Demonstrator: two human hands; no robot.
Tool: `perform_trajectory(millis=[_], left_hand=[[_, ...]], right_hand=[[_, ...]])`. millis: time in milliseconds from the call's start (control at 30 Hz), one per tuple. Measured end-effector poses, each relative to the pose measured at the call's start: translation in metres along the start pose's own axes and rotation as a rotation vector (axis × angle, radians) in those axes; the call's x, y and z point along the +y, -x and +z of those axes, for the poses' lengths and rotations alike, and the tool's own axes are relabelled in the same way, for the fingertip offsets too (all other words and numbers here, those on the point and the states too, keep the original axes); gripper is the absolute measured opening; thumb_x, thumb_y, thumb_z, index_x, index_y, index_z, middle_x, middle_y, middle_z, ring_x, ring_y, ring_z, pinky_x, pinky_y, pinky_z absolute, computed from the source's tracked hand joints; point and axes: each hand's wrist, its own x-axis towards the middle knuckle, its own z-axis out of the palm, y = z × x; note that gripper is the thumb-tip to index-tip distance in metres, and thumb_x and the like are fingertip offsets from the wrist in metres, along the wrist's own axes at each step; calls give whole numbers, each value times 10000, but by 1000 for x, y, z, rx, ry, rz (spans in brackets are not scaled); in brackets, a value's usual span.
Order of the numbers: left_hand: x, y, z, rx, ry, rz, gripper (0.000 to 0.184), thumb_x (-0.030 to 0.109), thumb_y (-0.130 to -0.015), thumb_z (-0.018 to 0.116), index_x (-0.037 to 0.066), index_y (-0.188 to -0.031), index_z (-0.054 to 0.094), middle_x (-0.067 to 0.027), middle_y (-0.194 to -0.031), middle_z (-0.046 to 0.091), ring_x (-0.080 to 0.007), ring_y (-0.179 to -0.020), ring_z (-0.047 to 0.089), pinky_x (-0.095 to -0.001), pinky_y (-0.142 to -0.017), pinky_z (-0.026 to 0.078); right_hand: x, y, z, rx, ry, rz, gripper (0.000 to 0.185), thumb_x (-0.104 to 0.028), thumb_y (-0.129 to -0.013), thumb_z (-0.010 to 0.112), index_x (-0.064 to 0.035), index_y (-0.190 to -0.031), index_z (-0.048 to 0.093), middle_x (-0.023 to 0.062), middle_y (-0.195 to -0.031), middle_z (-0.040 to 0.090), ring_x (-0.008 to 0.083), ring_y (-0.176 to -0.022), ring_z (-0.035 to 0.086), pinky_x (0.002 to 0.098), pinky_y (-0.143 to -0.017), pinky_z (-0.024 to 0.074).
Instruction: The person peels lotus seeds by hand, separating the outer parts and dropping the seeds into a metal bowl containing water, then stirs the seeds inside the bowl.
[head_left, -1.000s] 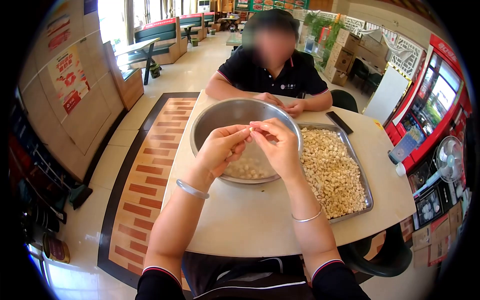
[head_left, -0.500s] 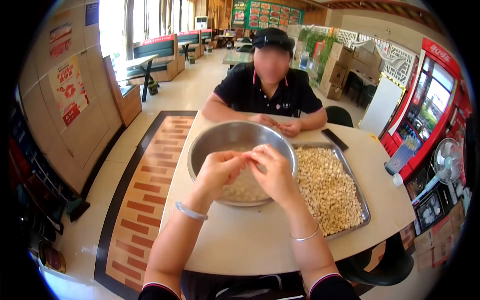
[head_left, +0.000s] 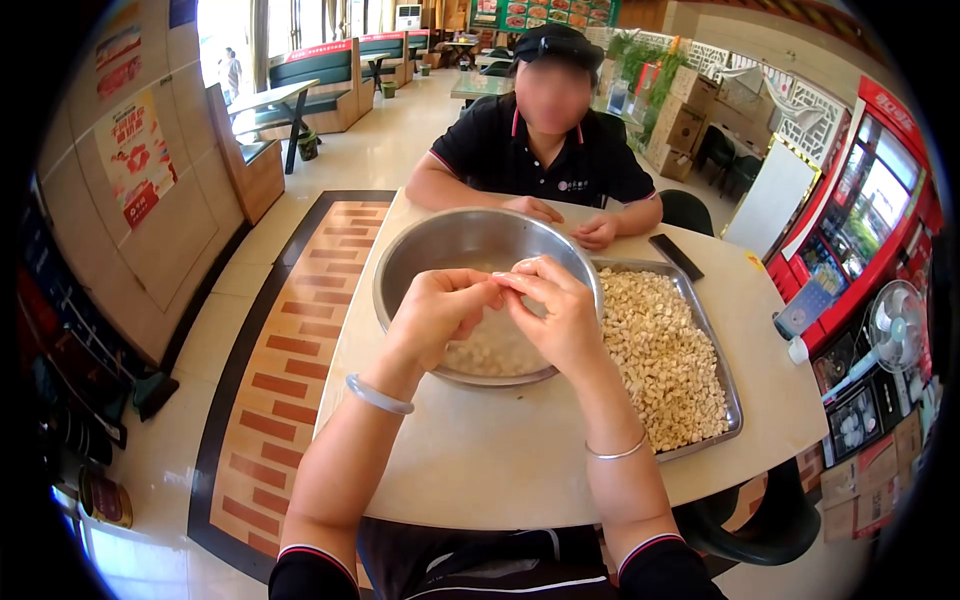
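Observation:
Above the large steel basin [head_left: 403, 252], my left hand [head_left: 440, 318] and my right hand [head_left: 558, 312] meet at their fingertips. Both are closed in a pinch; whatever lies between the fingers is too small to make out. Cloudy liquid with small pale pieces [head_left: 497, 356] at the bottom fills the lower part of the basin. To the right, close by my right forearm, a metal tray [head_left: 732, 395] is heaped with small cream-coloured pieces [head_left: 662, 365], their kind unclear.
Across the table [head_left: 480, 470] sits a person in a dark cap and shirt [head_left: 555, 165], hands resting near the basin's far rim. A black phone-like slab [head_left: 677, 257] lies beyond the tray. At right are a small white cup [head_left: 798, 350] and a fan [head_left: 895, 325].
The view has dipped slightly, so the table sits higher. The other person's hands, close together before, are now apart. My two hands stay pinched together over the basin.

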Motion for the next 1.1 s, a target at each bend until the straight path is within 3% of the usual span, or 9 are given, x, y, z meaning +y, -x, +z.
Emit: perform_trajectory(millis=[167, 467, 667, 767, 967, 1100], left_hand=[[0, 0, 0, 4, -9, 8, 179, 150, -857, 647, -26, -842, 677, 42, -585, 461, -29, -482, 344, -194, -430, 218], [2, 0, -4, -59, 81, -36, 202, 155, -888, 624, -42, -870, 668, 46, -580, 446, -25, -467, 318, -192, -424, 201], [3, 1, -5, -76, 169, -53, 212, 162, -902, 623, -43, -921, 676, 25, -615, 507, -25, -471, 346, -184, -413, 218], [4, 1, -1, -57, 180, -24, 211, 161, -915, 617, -41, -949, 668, 20, -641, 529, -20, -485, 362, -176, -409, 230], [0, 3, -2, -76, 145, -25, 199, 147, -931, 600, -40, -985, 642, 18, -669, 540, -8, -490, 367, -162, -404, 240], [3, -3, -2, -71, 230, -30, 200, 142, -920, 607, -35, -1011, 624, -27, -759, 610, -9, -500, 377, -167, -409, 232]], right_hand=[[0, 0, 2, 18, 6, -13, 177, 46, -765, 690, -3, -935, 699, 91, -889, 628, 196, -768, 658, 269, -651, 552], [7, 1, 2, 33, -278, 175, 150, 79, -790, 650, 29, -929, 673, 76, -896, 660, 154, -818, 675, 252, -718, 564], [14, 2, 1, 3, -795, 442, 139, 52, -846, 637, 44, -983, 662, 63, -957, 645, 125, -876, 651, 238, -799, 536], [13, 2, -1, -22, -827, 494, 138, 37, -869, 631, 51, -1004, 656, 62, -975, 634, 125, -889, 642, 243, -811, 534], [15, 4, -1, -86, -475, 311, 123, 19, -904, 596, 49, -1019, 625, 46, -969, 628, 127, -893, 639, 256, -817, 543], [10, 2, -5, -35, -836, 511, 121, 18, -906, 595, 58, -1020, 604, 61, -974, 623, 127, -893, 628, 268, -805, 534]])
